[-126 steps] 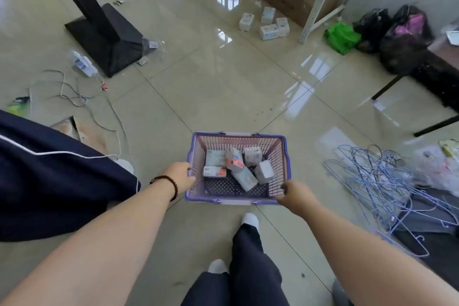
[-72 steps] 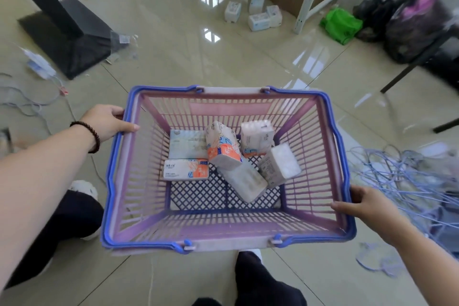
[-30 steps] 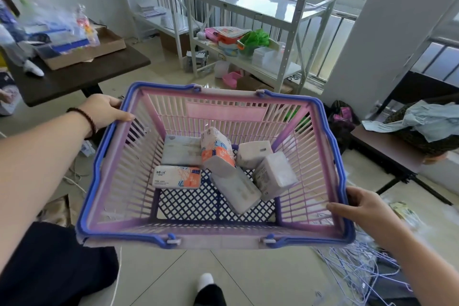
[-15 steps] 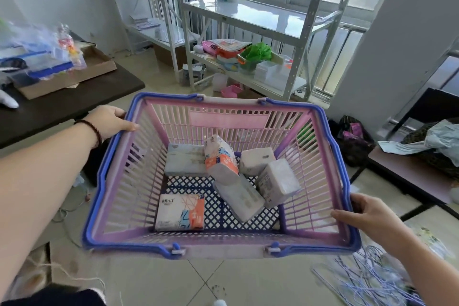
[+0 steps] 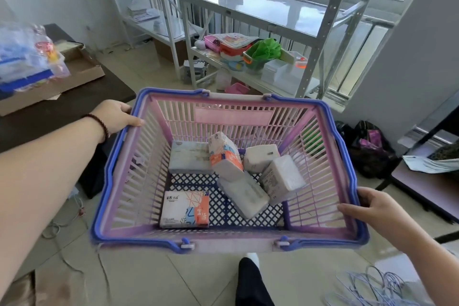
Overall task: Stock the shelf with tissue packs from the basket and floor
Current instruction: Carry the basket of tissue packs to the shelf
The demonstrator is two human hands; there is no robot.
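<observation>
**Tissue packs carried in the basket toward the shelf**

The tissue packs lie in the pink basket (image 5: 250,117) with the blue rim, held off the floor in front of the person. The left hand (image 5: 116,115) grips the rim at the far left corner, thumb over the edge; the right hand (image 5: 367,208) clasps the rim at the near right corner, fingers curled over it.

Ahead, the grey metal shelf (image 5: 280,11) stands just beyond the basket's far edge. Its upper board is mostly bare, with only a few bottles at its far left end, while the lower board is crowded with a green bag (image 5: 264,48) and boxes. A dark table (image 5: 62,109) lies close on the left, another table edge on the right, so the open tiled floor (image 5: 139,278) forms a lane between them.

Six packs show on the blue mesh bottom. A flat pack with an orange band (image 5: 185,208) lies alone at the near left. The grey-white pack (image 5: 190,156) lies flat at the far left. An orange-banded pack (image 5: 224,156) leans against it, overlapping a plain pack (image 5: 244,197), with two white packs (image 5: 283,180) tilted at the right.
</observation>
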